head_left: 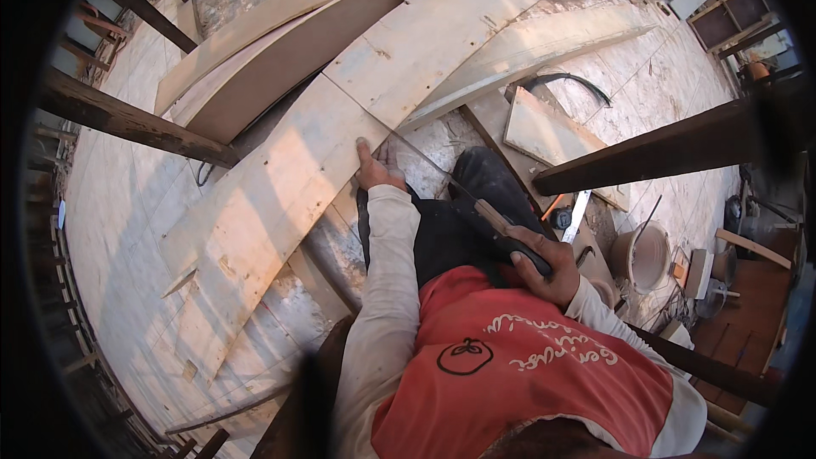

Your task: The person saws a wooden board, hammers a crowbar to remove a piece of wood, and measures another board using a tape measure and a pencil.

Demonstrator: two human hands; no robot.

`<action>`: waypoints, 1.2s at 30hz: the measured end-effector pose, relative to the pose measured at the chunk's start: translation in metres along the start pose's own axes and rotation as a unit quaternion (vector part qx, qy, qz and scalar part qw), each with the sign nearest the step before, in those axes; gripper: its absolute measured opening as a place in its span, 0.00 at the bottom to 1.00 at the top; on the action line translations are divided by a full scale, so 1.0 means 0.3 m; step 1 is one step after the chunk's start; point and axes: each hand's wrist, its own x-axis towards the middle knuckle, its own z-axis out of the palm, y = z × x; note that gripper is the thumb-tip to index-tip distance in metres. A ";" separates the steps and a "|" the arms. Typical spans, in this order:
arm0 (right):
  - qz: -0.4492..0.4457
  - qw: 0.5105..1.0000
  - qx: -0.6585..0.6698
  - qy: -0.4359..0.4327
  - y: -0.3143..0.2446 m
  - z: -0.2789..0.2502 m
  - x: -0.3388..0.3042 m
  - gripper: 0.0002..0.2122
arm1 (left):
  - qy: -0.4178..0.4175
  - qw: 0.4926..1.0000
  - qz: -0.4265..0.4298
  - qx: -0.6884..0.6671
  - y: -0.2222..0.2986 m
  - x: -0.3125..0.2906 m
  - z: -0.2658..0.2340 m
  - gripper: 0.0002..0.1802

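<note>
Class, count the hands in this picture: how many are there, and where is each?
2. The left hand grips the near edge of the long pale board, thumb on top; the right hand holds the saw.

Red shirt (518,395): white script (557,342), three short lines, on the body side of the right hand (546,265). Same shirt, left of the script: black outlined emblem (465,359), rounded, leafy figure inside, bodyward of the left hand (379,167).
</note>
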 end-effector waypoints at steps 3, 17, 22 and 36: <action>-0.021 1.000 -0.015 0.017 0.052 0.106 0.261 0.19 | -0.040 0.999 -0.010 0.026 -0.003 -0.054 0.054 0.38; -0.058 0.998 0.029 0.018 -0.006 0.074 0.143 0.20 | -0.014 1.000 0.000 0.026 0.117 -0.094 0.077 0.35; -0.090 0.994 0.026 0.050 0.015 0.169 0.397 0.20 | -0.022 0.999 -0.009 0.045 0.096 -0.083 0.154 0.35; 0.051 0.981 0.174 0.068 0.085 0.012 0.025 0.19 | -0.072 0.997 -0.033 0.012 0.169 0.036 0.067 0.37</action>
